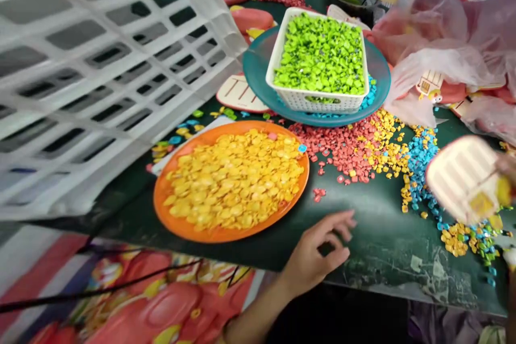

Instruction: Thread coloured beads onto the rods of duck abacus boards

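Right of the orange plate (220,235), the left hand (314,258) rests its fingertips on the green surface (374,226), wrist low, grip loosely curled and half open, holding nothing. Farther right of that plate, the blurred right hand (506,174) pinches 1 ribbed cream piece (461,174) at its edge. Behind the plate stands 1 teal plate (258,72) carrying 1 white basket (322,101). Loose coloured pieces (346,148) lie scattered between them. 1 white crate (80,64) looms left of the plate, blocking that side.
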The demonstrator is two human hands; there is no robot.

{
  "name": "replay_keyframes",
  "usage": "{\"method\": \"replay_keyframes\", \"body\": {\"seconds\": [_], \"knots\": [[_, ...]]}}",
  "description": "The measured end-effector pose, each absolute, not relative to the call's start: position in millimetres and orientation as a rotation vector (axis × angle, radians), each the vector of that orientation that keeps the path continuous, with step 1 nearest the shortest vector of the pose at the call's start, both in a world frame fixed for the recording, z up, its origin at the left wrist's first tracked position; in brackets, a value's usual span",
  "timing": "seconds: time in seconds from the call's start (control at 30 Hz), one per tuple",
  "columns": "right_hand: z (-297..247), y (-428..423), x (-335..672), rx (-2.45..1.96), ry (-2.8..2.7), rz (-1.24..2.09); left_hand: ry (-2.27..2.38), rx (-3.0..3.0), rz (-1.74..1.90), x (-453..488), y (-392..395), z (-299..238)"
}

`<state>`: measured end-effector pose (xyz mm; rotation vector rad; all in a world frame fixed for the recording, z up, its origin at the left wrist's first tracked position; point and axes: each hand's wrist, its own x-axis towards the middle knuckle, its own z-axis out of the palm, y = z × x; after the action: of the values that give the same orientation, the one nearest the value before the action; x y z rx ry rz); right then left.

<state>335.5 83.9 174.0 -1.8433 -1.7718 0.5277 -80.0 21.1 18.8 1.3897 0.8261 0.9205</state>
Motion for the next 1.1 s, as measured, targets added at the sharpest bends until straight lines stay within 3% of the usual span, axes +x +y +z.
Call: {"method": "replay_keyframes", "body": {"seconds": [0.07, 0.13, 0.23, 0.33, 0.4, 0.5, 0.67, 0.77, 1.1], "knots": [[161.9, 56.6, 288.0, -1.693, -2.240, 1.271, 0.653, 1.252, 0.862, -60.5, 25.7, 28.5], [140.2, 51.2, 236.1, -1.407, -2.534, 1.503, 0.576, 1.277, 0.688, -46.1, 24.9, 34.1], [98.8, 69.2, 179.5, -1.377, -2.466, 1.112, 0.720, 1.458, 0.613, -37.0, 8.2, 32.7], [59.1, 95.1, 153.6, -1.568, -2.213, 0.549, 1.125, 1.615, 0.846, -37.3, -19.6, 23.2], [40.7, 107.1, 144.9, -1.652, -2.196, 0.401, 1.390, 1.776, 0.929, -40.0, -32.6, 18.6], [32.5, 110.0, 142.1, -1.705, -2.211, 0.409, 1.425, 2.097, 0.857, -49.1, -27.5, 20.7], [51.2, 64.5, 171.7, -1.657, -1.874, 0.706, 0.621, 2.445, 0.617, -67.7, 18.5, 24.6], [51.7, 21.2, 182.8, -1.672, -1.716, 0.907, 0.691, 2.418, 0.652, -62.1, 18.7, 17.4], [27.9, -18.3, 167.4, -1.753, -1.981, 0.328, 1.177, 2.301, 0.685, -23.0, -26.9, 9.5]]}}
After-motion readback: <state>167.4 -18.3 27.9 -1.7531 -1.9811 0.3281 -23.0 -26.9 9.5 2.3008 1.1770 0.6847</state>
